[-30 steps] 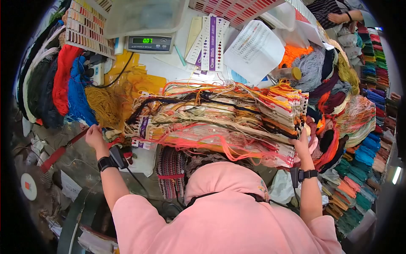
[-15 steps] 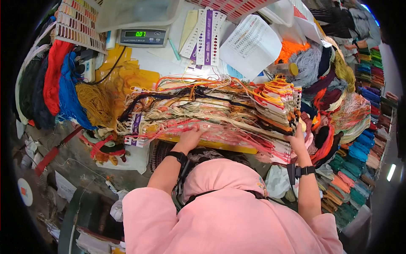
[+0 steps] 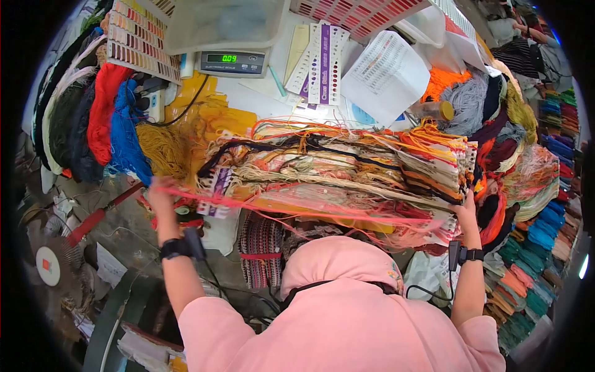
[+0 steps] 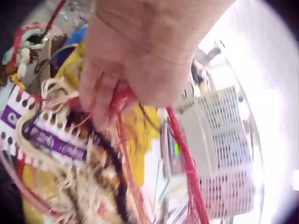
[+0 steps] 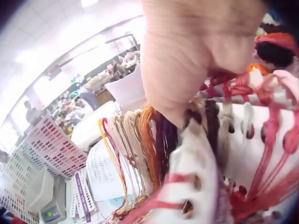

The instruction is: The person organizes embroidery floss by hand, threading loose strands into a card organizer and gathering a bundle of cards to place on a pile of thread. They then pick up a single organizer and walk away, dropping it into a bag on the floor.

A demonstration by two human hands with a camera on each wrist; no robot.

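Note:
In the head view my left hand (image 3: 162, 197) is out at the left end of the thread bundle, its fingers curled round pink-red strands (image 4: 188, 161) that stretch across toward the right. A white and purple punched card (image 4: 44, 135) lies beside it in the left wrist view. At the right end of the bundle, my right hand (image 3: 465, 214) grips the stack of punched cards. Up close, its thumb side presses on a white holed card (image 5: 191, 163) with pink thread looped through; its other fingers are hidden. Threads of many colours (image 3: 334, 167) run between the card ends.
Behind the bundle stand a scale (image 3: 232, 62) showing 0.09, a clear plastic tub (image 3: 226, 25), punched cards (image 3: 325, 62) and a printed sheet (image 3: 387, 77). Thread hanks (image 3: 102, 118) hang at the left; more lie at the right. A fan (image 3: 48, 265) is at lower left.
My left hand went from the left end to the middle front edge, then back out left with pink-red strands drawn along. My right hand stays at the cards. The scale reading changed from 0.07 to 0.09.

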